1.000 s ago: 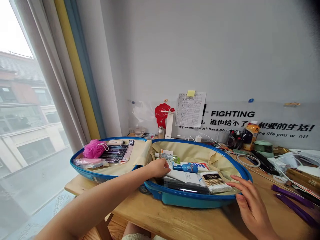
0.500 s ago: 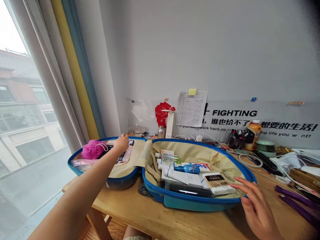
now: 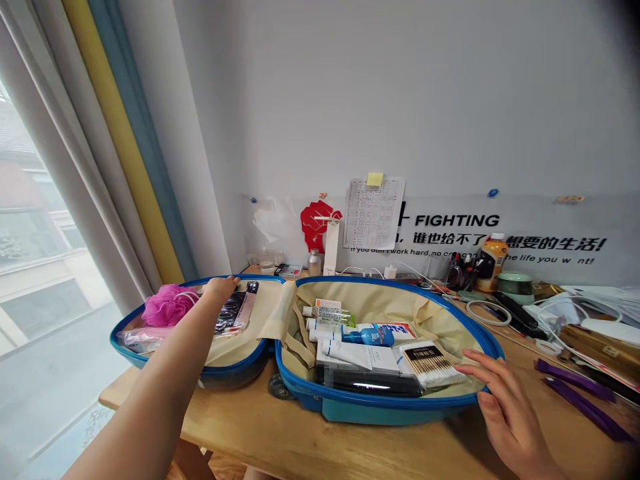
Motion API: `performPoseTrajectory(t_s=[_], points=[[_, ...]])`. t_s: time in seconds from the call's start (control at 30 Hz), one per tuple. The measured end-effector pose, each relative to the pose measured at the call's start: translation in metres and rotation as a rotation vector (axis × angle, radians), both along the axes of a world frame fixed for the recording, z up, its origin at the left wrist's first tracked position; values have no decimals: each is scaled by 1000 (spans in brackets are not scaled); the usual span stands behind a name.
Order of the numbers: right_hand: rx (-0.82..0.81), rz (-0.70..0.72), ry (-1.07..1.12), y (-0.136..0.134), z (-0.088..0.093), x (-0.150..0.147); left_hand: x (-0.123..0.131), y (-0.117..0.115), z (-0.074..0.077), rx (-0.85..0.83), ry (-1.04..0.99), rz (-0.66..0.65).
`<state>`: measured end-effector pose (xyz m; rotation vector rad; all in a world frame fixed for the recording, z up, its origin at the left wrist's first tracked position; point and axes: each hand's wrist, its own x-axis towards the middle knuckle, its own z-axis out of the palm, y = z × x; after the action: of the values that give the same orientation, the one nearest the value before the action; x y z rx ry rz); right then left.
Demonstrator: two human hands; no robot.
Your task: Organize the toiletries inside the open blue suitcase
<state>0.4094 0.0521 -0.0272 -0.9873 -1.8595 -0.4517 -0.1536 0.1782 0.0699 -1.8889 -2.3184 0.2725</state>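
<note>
An opened blue suitcase (image 3: 395,408) with a beige lining lies across the wooden table. My left hand (image 3: 221,287) reaches over its left half to the far rim; most of its fingers are hidden, so I cannot tell how closed they are. Below it lie a pink bath puff (image 3: 169,305) and a clear pack with black items (image 3: 243,308). My right hand (image 3: 510,407) is at the near right rim, fingers spread and holding nothing. Beside it lies a pack of cotton swabs (image 3: 431,365), with a white tube (image 3: 347,353) and a blue tube (image 3: 369,335) farther left.
Behind the suitcase stand a small metal bottle (image 3: 314,263) and a white upright box (image 3: 331,250). On the right are an orange drink bottle (image 3: 493,261), a green bowl (image 3: 516,287), cables and purple strips (image 3: 575,393). A curtain (image 3: 107,133) hangs at the left window.
My left hand has shifted left and slightly down, onto the far rim, uncovering more of the clear pack. The whole view has turned a little. My right hand keeps its place by the rim.
</note>
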Motion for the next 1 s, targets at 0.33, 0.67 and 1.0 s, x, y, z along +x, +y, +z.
performPoseTrajectory(t_s=[0.33,0.67,1.0], points=[[3,4,-11,-2,2,-2,8,-9,0,75,-21,21],[-36,-19,2,1,-2,3,41,-34,56,494,-352,9],[-26,6,25,2,-3,1,184,-44,32,230,-1223,-117]])
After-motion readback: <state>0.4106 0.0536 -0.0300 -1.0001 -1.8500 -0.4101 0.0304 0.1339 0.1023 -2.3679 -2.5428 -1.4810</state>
